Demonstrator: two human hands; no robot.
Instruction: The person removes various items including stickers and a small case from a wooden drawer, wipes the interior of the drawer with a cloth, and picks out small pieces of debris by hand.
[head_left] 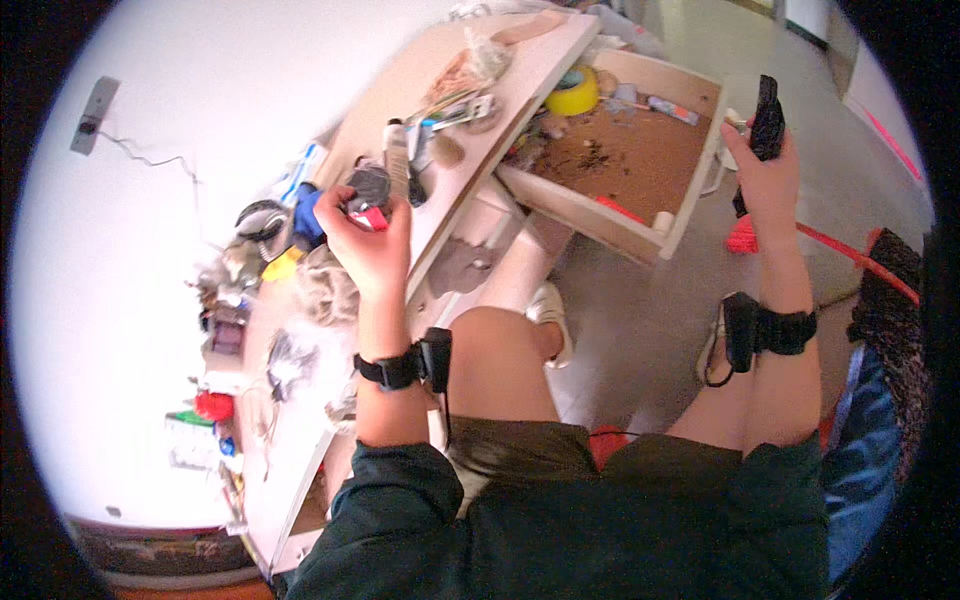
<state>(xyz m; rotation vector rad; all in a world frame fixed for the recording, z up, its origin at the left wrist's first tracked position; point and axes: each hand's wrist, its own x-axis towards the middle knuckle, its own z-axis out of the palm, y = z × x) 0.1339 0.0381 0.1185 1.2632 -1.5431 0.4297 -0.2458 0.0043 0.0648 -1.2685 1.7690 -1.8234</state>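
Note:
Above the cluttered desk (330, 400), my left hand (370, 250) is closed on a small dark grey object (369, 185) with a red-and-white patch (371, 217). Its exact kind is unclear. A pale tube with a dark cap (397, 150) stands out just beyond those fingers. Out to the right, past the open drawer (690, 205), my right hand (772, 190) grips a long black object (767, 118), held roughly upright; blur hides what it is. Black straps with small boxes go round both my forearms.
The pulled-out drawer holds yellow tape (573, 92), a small tube (673, 110) and dark crumbs. Clutter lines the desk along the wall, including a blue item (308, 215) and a red bundle (213, 405). A red strap (860, 262) stretches at the right beside dark fabric (888, 320).

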